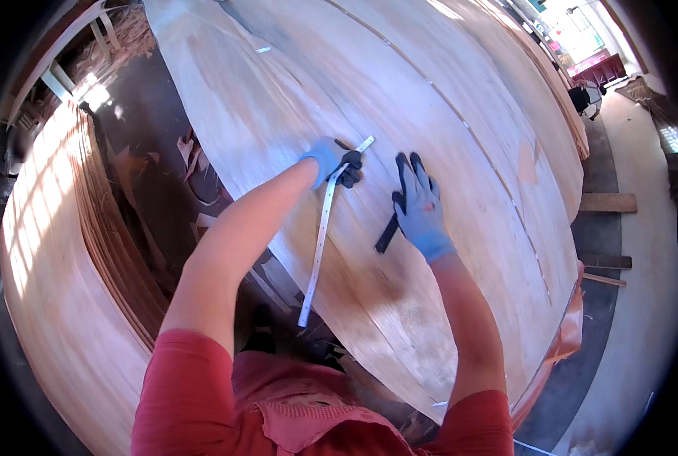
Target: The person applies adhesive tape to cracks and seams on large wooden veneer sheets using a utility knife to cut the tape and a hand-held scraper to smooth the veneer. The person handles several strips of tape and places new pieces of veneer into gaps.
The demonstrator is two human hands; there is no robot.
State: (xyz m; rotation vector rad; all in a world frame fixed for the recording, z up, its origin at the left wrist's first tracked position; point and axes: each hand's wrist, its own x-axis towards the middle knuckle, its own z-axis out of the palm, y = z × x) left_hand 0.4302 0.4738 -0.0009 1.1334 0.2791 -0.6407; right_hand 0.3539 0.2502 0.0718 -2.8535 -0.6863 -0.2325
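Observation:
My left hand (337,163), in a blue glove with dark fingertips, is closed on a strip of white tape (325,220) with a row of dark dots. The strip's short upper end lies on a large pale wood veneer sheet (475,235); its long lower part hangs back toward me, past the sheet's edge. My right hand (421,209), gloved alike, rests on the veneer to the right, index and middle fingers stretched forward. From beneath its thumb side sticks a black-handled tool (387,232), held against the palm. The tool's other end is hidden by the hand.
A long thin seam (468,125) runs across the sheet. At the left stands a stack of veneer (73,251), with torn scraps (193,152) on the dark floor between. Wooden boards (608,203) jut out at the right. A fan (588,97) stands at the far right.

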